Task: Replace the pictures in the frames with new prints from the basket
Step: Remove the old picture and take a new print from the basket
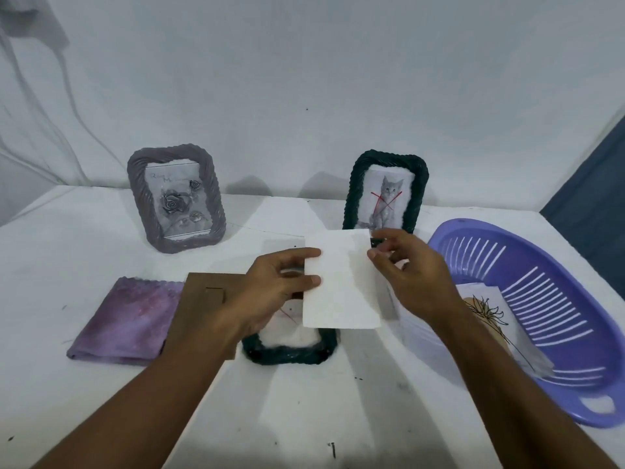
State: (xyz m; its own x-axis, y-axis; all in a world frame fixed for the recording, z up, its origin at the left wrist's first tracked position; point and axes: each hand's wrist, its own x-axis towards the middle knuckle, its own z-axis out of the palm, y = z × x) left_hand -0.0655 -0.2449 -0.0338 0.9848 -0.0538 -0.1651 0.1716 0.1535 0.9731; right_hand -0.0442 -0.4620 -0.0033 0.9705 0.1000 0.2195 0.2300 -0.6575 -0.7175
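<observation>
My left hand (270, 292) pinches the left edge of a white print (340, 282), seen from its blank back. It hovers over a dark green frame (291, 352) lying face down and open on the table. My right hand (409, 275) touches the print's upper right edge with thumb and forefinger. The frame's brown backing board (203, 299) lies to its left, partly under my left forearm. A purple basket (541, 299) on the right holds several prints (487, 313), the top one a line-drawn flower.
Two frames stand at the back: a grey one with a rose picture (176, 198) and a dark green one with a cat picture crossed in red (385, 198). A folded purple cloth (125, 319) lies at the left. A white backdrop hangs behind the table.
</observation>
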